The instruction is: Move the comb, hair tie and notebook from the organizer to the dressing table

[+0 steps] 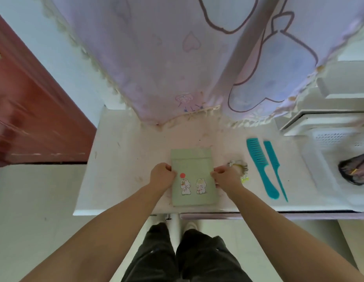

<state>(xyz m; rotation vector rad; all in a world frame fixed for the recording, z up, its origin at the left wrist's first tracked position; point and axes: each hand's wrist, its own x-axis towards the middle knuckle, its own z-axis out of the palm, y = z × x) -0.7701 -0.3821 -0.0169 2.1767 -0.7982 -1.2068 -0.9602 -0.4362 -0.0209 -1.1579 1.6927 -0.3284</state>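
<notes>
Notebook: the pale green notebook (192, 178) lies flat on the dressing table (120, 159), near its front edge and about midway along it. You can see a red dot and two little rabbit pictures on its cover.
Left hand: your left hand (161, 177) has curled fingers closed on the notebook's left edge, thumb side on top of the cover.
Right hand: your right hand (227, 178) grips the notebook's right edge the same way, fingers bent and pinching the cover. Both your forearms reach in from the bottom of the view.
Hair tie: the hair tie (241, 166), pale with a bit of yellow-green, lies on the table just right of your right hand, partly hidden behind it. You cannot tell whether it touches the hand.
Combs: two teal combs lie side by side right of the hair tie, handles toward you. The wide-toothed comb (260, 168) is on the left and the thin tail comb (275, 169) on the right, close together but apart.
Organizer: the white plastic basket (331, 139) stands at the table's right end, with a dark pouch (355, 174) inside it.
Behind: a pale purple cloth (166, 58) with hearts and cartoon outlines hangs over the back of the table, its fringe touching the surface.
Left side: a reddish-brown door (30, 110) stands beside the table.
Below: your dark trousers (177, 257) and the pale floor show under the table's front edge.
</notes>
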